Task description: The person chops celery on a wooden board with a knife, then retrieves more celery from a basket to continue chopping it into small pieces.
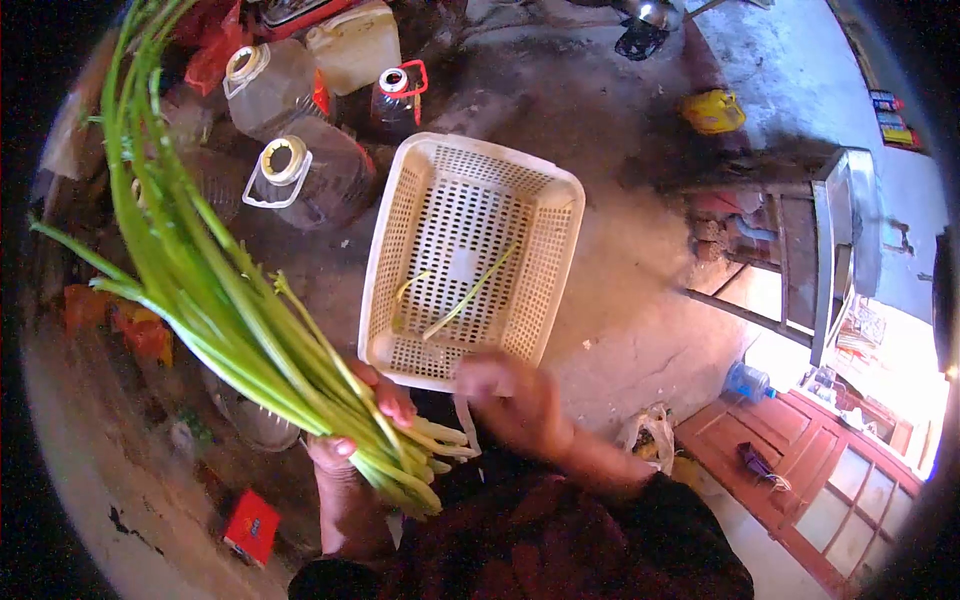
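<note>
My left hand [350,440] is wrapped round a thick bunch of celery [240,310], its long green stalks slanting up to the upper left and its pale cut ends pointing toward my body. Just right of those ends is my right hand [515,400], blurred by motion, its fingers smeared near the basket's near rim. In front of both hands, a cream plastic basket [555,270] with perforated walls sits on the floor. Inside it lie a thin green stalk [470,292] and a short yellowish curled piece [405,285].
Large clear plastic jugs [320,175], a smaller red-handled bottle [395,100] and a pale jerrycan [360,45] stand left of the basket. A red box [252,527] lies at lower left. Rightward are a metal-legged table [835,250], a yellow container [713,112] and a wooden door [760,440].
</note>
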The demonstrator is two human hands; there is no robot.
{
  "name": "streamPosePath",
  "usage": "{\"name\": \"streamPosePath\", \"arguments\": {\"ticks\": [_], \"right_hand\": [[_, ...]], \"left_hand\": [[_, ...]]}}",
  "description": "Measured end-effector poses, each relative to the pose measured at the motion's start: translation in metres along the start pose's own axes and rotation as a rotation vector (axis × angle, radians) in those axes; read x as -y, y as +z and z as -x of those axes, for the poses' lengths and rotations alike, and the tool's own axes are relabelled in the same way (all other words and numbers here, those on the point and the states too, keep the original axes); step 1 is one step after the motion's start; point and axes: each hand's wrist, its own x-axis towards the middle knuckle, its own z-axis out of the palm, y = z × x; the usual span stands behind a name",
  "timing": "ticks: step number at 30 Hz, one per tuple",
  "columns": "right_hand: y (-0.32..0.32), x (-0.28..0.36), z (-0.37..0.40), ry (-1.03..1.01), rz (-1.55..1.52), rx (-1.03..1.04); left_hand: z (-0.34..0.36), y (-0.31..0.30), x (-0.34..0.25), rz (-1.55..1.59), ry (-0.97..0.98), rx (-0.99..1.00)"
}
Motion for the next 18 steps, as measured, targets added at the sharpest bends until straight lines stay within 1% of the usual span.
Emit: {"name": "streamPosePath", "arguments": {"ticks": [1, 2, 4, 6, 7, 9, 11, 12, 13, 14, 15, 16, 18], "right_hand": [[0.0, -0.03, -0.01, 0.101, 0.106, -0.089], [0.004, -0.062, -0.019, 0.228, 0.292, -0.155], [0.011, -0.122, -0.024, 0.78, 0.04, -0.058], [0.026, -0.166, -0.034, 1.027, 0.072, 0.058], [0.036, -0.186, -0.035, 1.15, 0.086, 0.12], [0.056, -0.224, -0.031, 0.989, 0.396, 0.22], [0.081, -0.268, -0.018, 0.856, 0.606, 0.152], [0.089, -0.271, -0.02, 0.795, 0.716, 0.113], [0.092, -0.272, -0.018, 0.92, 0.511, -0.039], [0.09, -0.247, -0.028, 1.035, 0.3, -0.19], [0.087, -0.2, -0.048, 0.929, 0.285, -0.259], [0.095, -0.207, -0.057, 0.936, 0.327, -0.193], [0.118, -0.213, -0.069, 0.875, 0.263, -0.32]], "left_hand": [[0.002, -0.004, -0.003, -0.002, 0.022, 0.044], [0.005, -0.007, -0.006, -0.005, 0.046, 0.089], [0.011, -0.012, -0.009, -0.01, 0.074, 0.117], [0.014, -0.017, -0.012, -0.042, 0.076, 0.157], [0.017, -0.018, -0.013, -0.031, 0.069, 0.134], [0.024, -0.016, -0.014, -0.016, 0.054, 0.091], [0.029, -0.017, -0.016, -0.019, 0.046, 0.059], [0.029, -0.018, -0.017, -0.018, 0.045, 0.044], [0.03, -0.019, -0.017, -0.016, 0.046, 0.029], [0.031, -0.021, -0.019, -0.012, 0.048, 0.019], [0.032, -0.022, -0.021, -0.009, 0.048, 0.011], [0.034, -0.025, -0.022, -0.001, 0.047, 0.002], [0.037, -0.025, -0.023, -0.002, 0.045, -0.021]]}}
